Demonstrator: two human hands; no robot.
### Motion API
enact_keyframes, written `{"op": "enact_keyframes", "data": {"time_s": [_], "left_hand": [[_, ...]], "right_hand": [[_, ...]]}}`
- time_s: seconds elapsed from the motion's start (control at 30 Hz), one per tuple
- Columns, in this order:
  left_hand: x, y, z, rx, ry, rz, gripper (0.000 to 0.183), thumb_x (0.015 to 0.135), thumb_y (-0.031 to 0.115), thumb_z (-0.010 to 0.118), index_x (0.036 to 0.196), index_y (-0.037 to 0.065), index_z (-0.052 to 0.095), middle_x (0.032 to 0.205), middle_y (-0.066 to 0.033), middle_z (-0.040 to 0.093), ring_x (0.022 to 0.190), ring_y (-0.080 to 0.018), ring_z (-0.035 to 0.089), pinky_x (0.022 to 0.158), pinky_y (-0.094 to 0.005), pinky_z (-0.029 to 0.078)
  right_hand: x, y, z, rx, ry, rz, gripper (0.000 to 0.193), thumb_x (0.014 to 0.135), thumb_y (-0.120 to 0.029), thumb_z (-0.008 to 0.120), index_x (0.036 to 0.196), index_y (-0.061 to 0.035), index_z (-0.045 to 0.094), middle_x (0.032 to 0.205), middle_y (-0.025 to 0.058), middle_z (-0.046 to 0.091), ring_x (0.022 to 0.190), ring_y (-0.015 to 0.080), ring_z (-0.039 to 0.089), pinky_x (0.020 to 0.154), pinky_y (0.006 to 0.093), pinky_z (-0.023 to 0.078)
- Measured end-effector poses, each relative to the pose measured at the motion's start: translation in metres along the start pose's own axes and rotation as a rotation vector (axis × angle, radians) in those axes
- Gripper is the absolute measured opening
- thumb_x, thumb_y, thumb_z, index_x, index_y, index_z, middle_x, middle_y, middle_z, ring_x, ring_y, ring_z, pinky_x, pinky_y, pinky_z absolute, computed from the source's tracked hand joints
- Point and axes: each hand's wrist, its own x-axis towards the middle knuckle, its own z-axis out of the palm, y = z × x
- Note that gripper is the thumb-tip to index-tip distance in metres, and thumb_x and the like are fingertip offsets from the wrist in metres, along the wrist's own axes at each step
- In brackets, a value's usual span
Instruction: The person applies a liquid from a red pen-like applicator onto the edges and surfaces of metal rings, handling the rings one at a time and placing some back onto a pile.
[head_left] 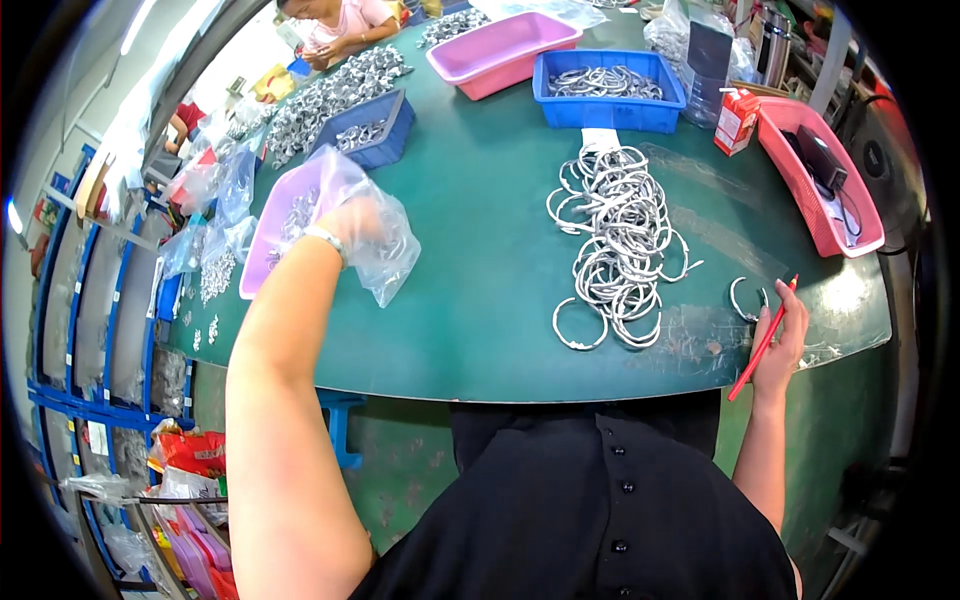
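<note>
At the left, my left hand is closed on a clear plastic bag, whose film covers most of its fingers. The bag hangs over the table beside a light purple tray holding small silver metal parts. My right hand, near the table's front right edge, grips a slim red pencil slanting across the fingers. Just beyond its thumb lies a single open silver ring; I cannot tell whether they touch. Between my hands is a long heap of similar silver rings.
A blue bin of rings and a pink tray stand at the back. A smaller blue bin sits by a pile of silver parts. At right are a red carton and a pink basket. Another person sits across the table.
</note>
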Motion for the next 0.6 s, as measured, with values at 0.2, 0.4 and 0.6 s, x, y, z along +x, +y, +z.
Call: {"op": "enact_keyframes", "data": {"time_s": [0.2,0.4,0.6], "left_hand": [[-0.008,-0.012,0.023,-0.323,0.048,0.117,0.025,0.067,0.027,0.063,0.085,0.01,0.063,0.083,-0.0099,0.063,0.079,-0.0231,0.059,0.07,-0.034,0.046],[-0.019,-0.018,0.027,0.104,0.136,0.049,0.019,0.068,0.029,0.058,0.083,0.019,0.061,0.081,-0.0081,0.061,0.079,-0.0293,0.06,0.069,-0.0384,0.048],[-0.008,-0.011,0.028,0.092,0.114,-0.015,0.013,0.064,0.011,0.063,0.077,0.01,0.066,0.081,-0.007,0.063,0.074,-0.0199,0.06,0.064,-0.0313,0.047]], "right_hand": [[0.005,-0.005,0.003,0.056,-0.037,-0.017,0.036,0.076,0.005,0.055,0.111,-0.0012,0.053,0.103,0.0124,0.055,0.097,0.0255,0.051,0.084,0.0318,0.04],[0.008,-0.008,0.006,0.126,-0.039,-0.014,0.035,0.076,0.007,0.054,0.111,0.0001,0.052,0.105,0.012,0.055,0.098,0.0249,0.052,0.085,0.031,0.04],[0.007,-0.007,0.005,0.16,-0.042,0.032,0.035,0.078,0.007,0.052,0.112,0.0003,0.051,0.106,0.0111,0.055,0.096,0.0216,0.053,0.085,0.0288,0.041]]}}
